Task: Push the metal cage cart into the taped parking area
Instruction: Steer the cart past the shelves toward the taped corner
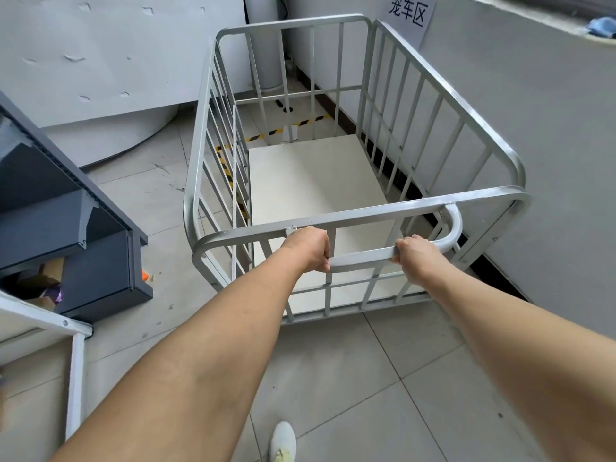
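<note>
Down at our feet, a white shoe [282, 440] is planted on the grey tiled floor [350, 378]. Up from there, both our bare forearms reach forward. Our left hand [308, 248] is wrapped around the curved handle bar [360, 256], fingers curled over and under it, closed tight on the tube. Our right hand [413, 256] grips the same bar further right, just before it bends up into the top rail, fingers folded around it too. The two hands sit near each other with bare handle between them.

That handle belongs to the metal cage cart [443, 105], right in front of us, its near wall directly beyond our knuckles. Inside, a pale floor panel [310, 181], nothing on it. To our left, dark grey shelving [66, 235] stands well apart from the cart.

Past the cart's far bars we see yellow-and-black striped tape [286, 128] on the floor, running along the far side and down the left. The cart's right side sits just beside the white wall [533, 128], and a paper sign [411, 13] hangs in the corner above.
</note>
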The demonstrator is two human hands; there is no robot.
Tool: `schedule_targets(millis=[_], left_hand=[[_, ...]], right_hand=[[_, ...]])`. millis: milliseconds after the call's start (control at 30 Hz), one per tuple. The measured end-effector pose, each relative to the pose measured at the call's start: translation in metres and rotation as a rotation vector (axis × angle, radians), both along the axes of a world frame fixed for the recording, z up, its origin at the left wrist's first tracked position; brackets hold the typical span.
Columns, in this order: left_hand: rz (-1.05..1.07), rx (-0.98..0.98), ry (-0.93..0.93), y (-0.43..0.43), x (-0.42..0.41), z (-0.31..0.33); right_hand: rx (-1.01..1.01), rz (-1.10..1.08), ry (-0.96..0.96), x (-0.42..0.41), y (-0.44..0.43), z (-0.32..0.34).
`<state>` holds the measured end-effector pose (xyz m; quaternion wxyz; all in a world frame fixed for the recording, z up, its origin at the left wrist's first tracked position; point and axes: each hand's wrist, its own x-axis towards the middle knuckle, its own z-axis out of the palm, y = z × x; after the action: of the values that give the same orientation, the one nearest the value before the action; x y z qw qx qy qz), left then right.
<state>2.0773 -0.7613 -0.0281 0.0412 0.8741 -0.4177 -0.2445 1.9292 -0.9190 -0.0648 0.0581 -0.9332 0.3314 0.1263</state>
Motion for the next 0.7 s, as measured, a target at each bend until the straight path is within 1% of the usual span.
schedule_targets(millis=[233, 533, 700], left_hand=[[-0.032, 0.016, -0.023, 0.01, 0.072, 0.001], [0.002, 0.076, -0.027, 0.026, 0.151, 0.005], [0.03, 0.118, -0.02, 0.041, 0.174, 0.008]], right_hand=[[0.008, -0.015, -0.021, 0.068, 0.016, -0.001], [0.032, -0.004, -0.101, 0.141, 0.045, 0.003], [0.077, 0.007, -0.062, 0.164, 0.06, 0.006]])
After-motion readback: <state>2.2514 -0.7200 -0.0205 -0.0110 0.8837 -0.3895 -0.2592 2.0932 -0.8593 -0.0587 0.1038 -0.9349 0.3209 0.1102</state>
